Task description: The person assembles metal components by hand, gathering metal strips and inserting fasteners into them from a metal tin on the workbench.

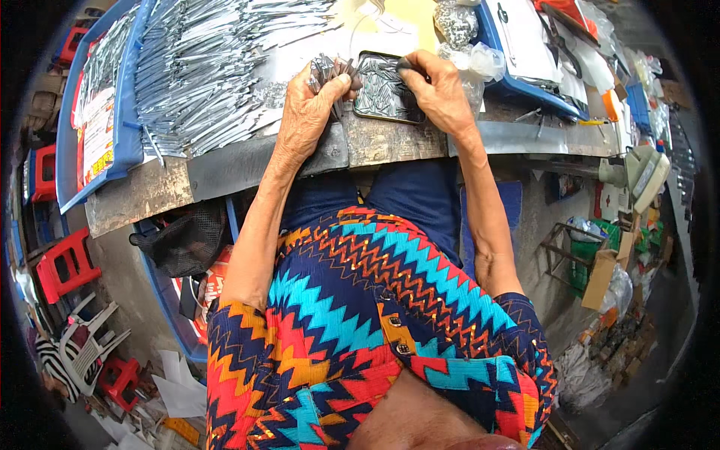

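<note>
my blouse runs in zigzags of navy, turquoise, orange and red. the metal pieces in my left hand are silver-grey, like the heap on the blue tray. the small tray under my right hand is dark-rimmed. the stools are red.

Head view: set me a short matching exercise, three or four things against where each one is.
Things:
1. left hand
2. right hand
3. small tray of metal pieces
4. blue tray

Places or states:
A. between the two hands on the bench
B. far left, piled with silvery strips
C. gripping a bundle of thin metal pieces
D. fingertips at the small tray's upper right corner

Pairs: 1-C, 2-D, 3-A, 4-B
</note>
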A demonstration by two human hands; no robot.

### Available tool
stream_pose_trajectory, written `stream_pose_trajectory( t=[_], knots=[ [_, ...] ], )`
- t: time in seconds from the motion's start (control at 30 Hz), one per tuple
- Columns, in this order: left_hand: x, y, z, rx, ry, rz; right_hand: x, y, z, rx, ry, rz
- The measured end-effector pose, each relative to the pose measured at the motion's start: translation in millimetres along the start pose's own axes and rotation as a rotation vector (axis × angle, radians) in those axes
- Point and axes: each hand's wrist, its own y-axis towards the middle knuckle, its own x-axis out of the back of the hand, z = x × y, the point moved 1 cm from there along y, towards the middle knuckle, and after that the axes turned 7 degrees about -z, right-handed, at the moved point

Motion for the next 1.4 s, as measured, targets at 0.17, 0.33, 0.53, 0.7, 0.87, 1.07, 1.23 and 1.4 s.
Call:
stream_pose_trajectory(
  t=[0.17, 0.33, 0.53, 0.7, 0.87, 1.07, 1.23, 1.4],
  knots=[
    [3, 0, 4, -0.068, 0.032, -0.011, -5, -7, -8, 0.107, -0.163, 0.002],
    [2, 1, 1, -0.084, 0.089, 0.013, -7, -7, -11, 0.198, -0.284, 0.052],
    [-1, -2, 0, -0.097, 0.107, 0.027, -11, -8, -8, 0.222, -0.354, 0.070],
    [-1, -2, -1, -0.099, 0.116, 0.056, -17, -9, -5, 0.291, -0.454, 0.066],
    [-1, -1, -1, -0.114, 0.067, 0.051, -22, -10, 7, 0.372, -0.612, 0.105],
    [-2, -2, -1, -0.080, 0.030, 0.040, -19, -8, 1, 0.382, -0.559, 0.114],
    [1, -2, 1, -0.050, -0.012, 0.043, -11, -6, 3, 0.246, -0.454, 0.052],
    [0, -2, -1, -0.035, -0.026, 0.021, -12, -14, 7, 0.377, -0.579, 0.115]
  ],
)
